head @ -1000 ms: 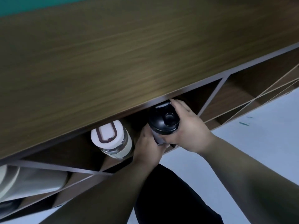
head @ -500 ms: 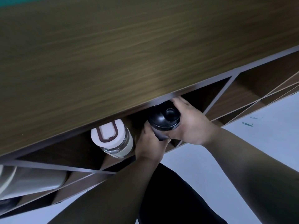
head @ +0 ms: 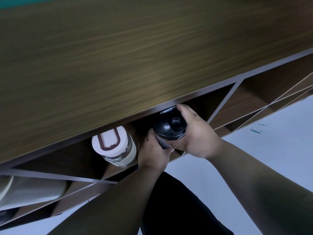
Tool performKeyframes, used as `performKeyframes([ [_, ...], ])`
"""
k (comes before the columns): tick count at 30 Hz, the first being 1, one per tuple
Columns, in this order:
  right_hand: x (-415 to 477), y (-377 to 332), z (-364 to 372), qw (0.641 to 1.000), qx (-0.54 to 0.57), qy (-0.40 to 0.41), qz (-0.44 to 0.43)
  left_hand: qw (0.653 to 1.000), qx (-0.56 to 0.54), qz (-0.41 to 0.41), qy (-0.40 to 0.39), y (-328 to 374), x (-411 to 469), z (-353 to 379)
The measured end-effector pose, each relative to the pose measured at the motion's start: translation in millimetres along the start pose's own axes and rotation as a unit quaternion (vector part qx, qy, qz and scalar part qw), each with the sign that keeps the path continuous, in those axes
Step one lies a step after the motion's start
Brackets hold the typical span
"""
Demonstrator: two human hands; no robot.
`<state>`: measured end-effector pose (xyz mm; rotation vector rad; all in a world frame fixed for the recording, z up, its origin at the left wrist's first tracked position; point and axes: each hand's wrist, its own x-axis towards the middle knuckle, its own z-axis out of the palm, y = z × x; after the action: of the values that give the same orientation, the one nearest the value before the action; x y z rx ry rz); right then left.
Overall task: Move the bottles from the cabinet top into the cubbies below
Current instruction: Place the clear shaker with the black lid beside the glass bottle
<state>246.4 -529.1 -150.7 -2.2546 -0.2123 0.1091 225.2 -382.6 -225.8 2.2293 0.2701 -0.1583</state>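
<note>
A black-lidded shaker bottle (head: 169,126) stands at the mouth of a top-row cubby, just under the front edge of the wooden cabinet top (head: 135,56). My right hand (head: 196,136) wraps its right side and lid. My left hand (head: 152,150) grips its lower body from the left. In the same cubby, to the left, stands a clear bottle with a cream lid and brown loop handle (head: 115,146). The black bottle's lower part is hidden behind my hands.
A large pale container (head: 30,190) lies in the cubby at lower left. More cubbies (head: 264,92) open to the right, split by thin dividers. Pale floor (head: 271,141) lies below, and my dark-clothed leg (head: 177,200) is between my arms.
Both hands and the black bottle have shifted slightly deeper under the cabinet top's edge. The cream-lidded bottle has not moved.
</note>
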Motion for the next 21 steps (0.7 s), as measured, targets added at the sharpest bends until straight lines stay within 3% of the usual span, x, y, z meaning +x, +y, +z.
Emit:
performKeyframes([
  [21,-18,12,9,0.995,0.096,0.0,0.003,0.998,0.023,0.052,0.008,-6,-2,0],
])
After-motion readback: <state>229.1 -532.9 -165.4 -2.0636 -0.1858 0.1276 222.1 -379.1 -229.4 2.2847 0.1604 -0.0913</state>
